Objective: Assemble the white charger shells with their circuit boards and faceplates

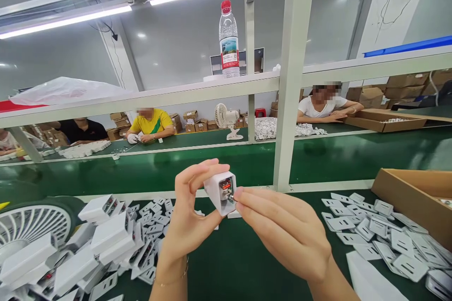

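My left hand (pixel 192 209) is closed round a white charger housing (pixel 213 190), thumb below and fingers above. Its open end faces right and shows a red-orange USB port and metal parts inside. My right hand (pixel 282 230) has its thumb and fingertips pressed together at the lower right edge of that opening; whatever they pinch is too small or hidden to name. Left of my hands lies a heap of similar white charger housings (pixel 109 230) with ports inside. To the right are many loose white slotted end plates (pixel 381 230).
A white fan (pixel 35 225) stands at the left. An open cardboard box (pixel 416 197) sits at the right. A metal frame post (pixel 291 80) rises ahead, and a bottle (pixel 229 42) stands on the rail. Across the green belt (pixel 197 155), several people sit at work.
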`<state>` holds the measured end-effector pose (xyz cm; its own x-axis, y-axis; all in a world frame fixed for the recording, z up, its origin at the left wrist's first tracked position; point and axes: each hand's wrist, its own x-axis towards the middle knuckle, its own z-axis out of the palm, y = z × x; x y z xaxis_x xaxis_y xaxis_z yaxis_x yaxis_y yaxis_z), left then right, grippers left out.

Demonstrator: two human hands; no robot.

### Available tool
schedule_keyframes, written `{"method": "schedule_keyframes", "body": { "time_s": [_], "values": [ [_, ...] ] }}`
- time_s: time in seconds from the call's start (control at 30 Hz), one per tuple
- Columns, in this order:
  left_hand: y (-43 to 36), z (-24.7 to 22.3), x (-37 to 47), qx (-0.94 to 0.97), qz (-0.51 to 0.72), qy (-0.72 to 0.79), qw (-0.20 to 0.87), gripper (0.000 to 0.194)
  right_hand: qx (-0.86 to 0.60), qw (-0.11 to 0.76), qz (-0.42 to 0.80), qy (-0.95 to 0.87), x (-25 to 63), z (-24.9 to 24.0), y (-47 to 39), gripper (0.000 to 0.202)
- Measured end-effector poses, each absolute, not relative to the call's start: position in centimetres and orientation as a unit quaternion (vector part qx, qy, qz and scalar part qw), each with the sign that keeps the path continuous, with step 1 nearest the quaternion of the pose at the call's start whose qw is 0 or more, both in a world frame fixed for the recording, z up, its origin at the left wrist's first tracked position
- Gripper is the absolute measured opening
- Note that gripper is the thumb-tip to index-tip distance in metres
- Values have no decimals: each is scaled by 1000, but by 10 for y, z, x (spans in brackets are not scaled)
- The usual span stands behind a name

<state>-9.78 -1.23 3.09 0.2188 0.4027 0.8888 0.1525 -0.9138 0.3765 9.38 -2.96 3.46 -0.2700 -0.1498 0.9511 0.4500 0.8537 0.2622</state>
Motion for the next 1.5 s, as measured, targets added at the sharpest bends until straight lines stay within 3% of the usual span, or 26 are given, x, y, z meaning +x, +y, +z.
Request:
{"method": "schedule_keyframes", "body": {
  "time_s": [0.53,0.83,1.27,1.5],
  "values": [
    [-14,26,-91,779,580,235,-38,75,-130,554,-341,-748,95,36,-27,23],
    [-12,24,-86,793,548,244,-101,79,-128,561,-305,-759,100,36,-23,22],
    [-18,26,-82,767,604,207,69,71,-78,623,-123,-769,108,32,-22,18],
    [-17,26,-81,746,621,184,151,78,-85,652,-147,-739,105,33,-27,22]
  ]
}}
